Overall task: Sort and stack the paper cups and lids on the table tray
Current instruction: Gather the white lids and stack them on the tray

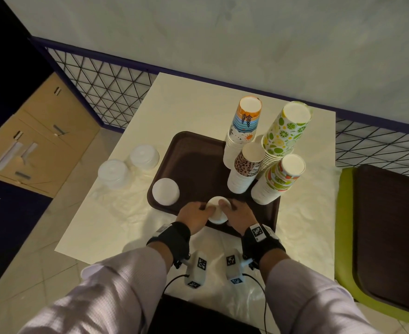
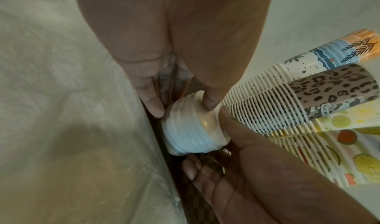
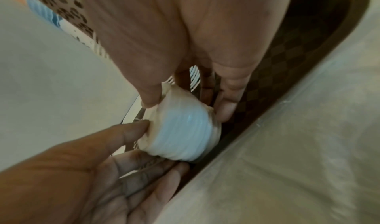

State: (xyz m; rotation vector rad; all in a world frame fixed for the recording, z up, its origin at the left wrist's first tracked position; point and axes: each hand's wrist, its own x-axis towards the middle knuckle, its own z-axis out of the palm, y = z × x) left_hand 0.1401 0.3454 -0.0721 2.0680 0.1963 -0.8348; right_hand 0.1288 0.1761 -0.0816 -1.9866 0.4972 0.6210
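Head view shows me both of my hands at the near edge of the brown tray [image 1: 191, 153], and I use that tray to say where things are. My left hand [image 1: 193, 216] and my right hand [image 1: 238, 216] both hold the same small stack of white lids [image 1: 217, 210]. The stack sits just inside the tray's near edge. In the left wrist view, the left thumb and fingers [image 2: 153, 104] pinch the top of the lid stack [image 2: 191, 130], and the right hand [image 2: 257, 170] cups it from the other side. In the right wrist view, the right fingers [image 3: 226, 107] curl around the lid stack [image 3: 183, 135] too, so both hands are grasping it.

A second white lid stack [image 1: 165, 191] sits on the tray's left edge, apart from my hands. Two clear lid stacks [image 1: 128, 167] sit on the table [image 1: 198, 97], just off the tray's left side.

On the right side of the tray stand four tall stacks of upside-down paper cups. The fruit cups [image 1: 278, 179] are nearest. The leopard cups [image 1: 246, 167] are just beside them. Behind those are the lime cups [image 1: 286, 131] and the beach cups [image 1: 244, 128], at the far right corner. The stacks lean on each other.

Off the tray's right side, past the table, more trays [image 1: 388, 232] lie in a pile.
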